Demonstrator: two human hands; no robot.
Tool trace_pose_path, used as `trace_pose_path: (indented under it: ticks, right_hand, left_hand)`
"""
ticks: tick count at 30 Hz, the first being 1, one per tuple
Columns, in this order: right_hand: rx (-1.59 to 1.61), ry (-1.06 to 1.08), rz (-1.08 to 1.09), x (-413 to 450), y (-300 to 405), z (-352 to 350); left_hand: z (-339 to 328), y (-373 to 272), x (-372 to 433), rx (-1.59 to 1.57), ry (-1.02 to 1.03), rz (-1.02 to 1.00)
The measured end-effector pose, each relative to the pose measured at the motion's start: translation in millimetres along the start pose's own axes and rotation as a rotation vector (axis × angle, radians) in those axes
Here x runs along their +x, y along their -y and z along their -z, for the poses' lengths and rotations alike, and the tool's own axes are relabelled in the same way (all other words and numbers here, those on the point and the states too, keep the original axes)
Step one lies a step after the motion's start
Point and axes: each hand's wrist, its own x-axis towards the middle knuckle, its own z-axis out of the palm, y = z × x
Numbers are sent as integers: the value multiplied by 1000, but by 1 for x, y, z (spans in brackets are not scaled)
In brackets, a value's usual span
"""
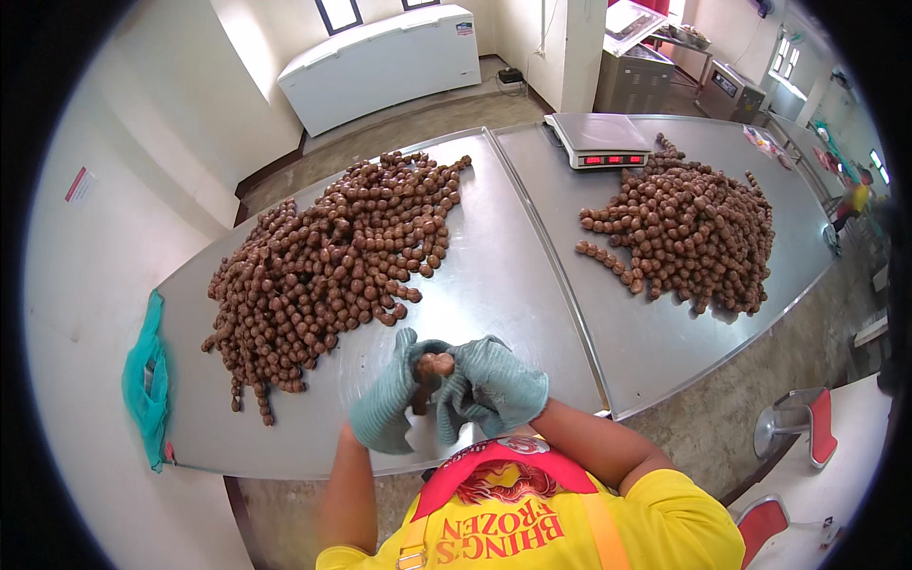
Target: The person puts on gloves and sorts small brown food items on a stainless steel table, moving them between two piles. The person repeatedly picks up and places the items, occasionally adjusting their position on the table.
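A ribbed grey-green cloth (488,381) covers both of my hands just above the near part of the steel table (499,285). My left hand (381,402) is wrapped in its left portion, and my right hand (513,385) is under the bunched right portion; the cloth hides the fingers of both. Between them, a short run of brown sausage links (436,365) shows through the folds, its lower part dark and blurred. Beyond my hands to the left lies a large heap of round, strung sausage links (335,256). A second heap (702,231) is on the table's right section.
A digital scale (598,135) with lit red digits stands behind the right heap. A raised seam (545,249) divides the tabletop. Teal netting (146,385) hangs at the left edge. Red-seated stools (819,427) are at my right. A chest freezer (385,64) stands against the far wall.
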Motion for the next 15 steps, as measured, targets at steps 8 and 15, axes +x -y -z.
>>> trace_pose_path:
  ticks: [8, 15]
  right_hand:
    - [-1102, -399, 406, 8, -18, 1]
    - [-1512, -489, 427, -8, -6, 8]
  left_hand:
    - [-58, -1, 39, 506, -207, -264]
    - [-89, 33, 57, 994, -394, -181]
